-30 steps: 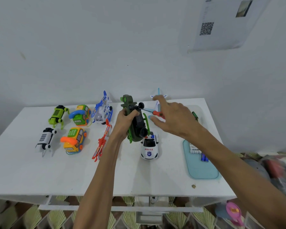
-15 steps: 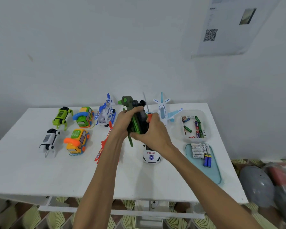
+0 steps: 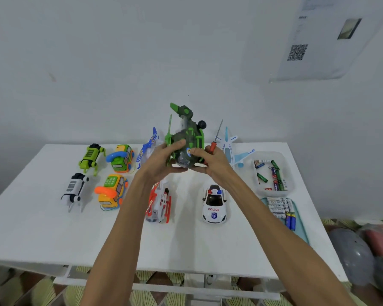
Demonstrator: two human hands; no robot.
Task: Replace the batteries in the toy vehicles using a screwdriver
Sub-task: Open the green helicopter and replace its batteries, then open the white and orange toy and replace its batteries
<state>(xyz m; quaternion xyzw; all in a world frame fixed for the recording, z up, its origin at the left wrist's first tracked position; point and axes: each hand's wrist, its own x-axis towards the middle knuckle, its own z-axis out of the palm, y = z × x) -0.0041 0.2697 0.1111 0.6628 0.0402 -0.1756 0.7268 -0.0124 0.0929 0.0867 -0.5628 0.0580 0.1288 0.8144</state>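
The dark green toy helicopter is held off the white table, tail up, gripped from both sides. The left hand curls round its left flank. The right hand pinches its right side and also clasps the red-handled screwdriver, shaft pointing up. Below the grip stand a police car and a red-and-white helicopter. To its right is a clear tray of batteries.

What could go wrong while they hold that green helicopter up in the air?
1. The right hand grips both the screwdriver and the green helicopter, so either might slip and hit the police car.
2. The screwdriver's sharp end points up, so it could poke the left hand while the toy is turned.
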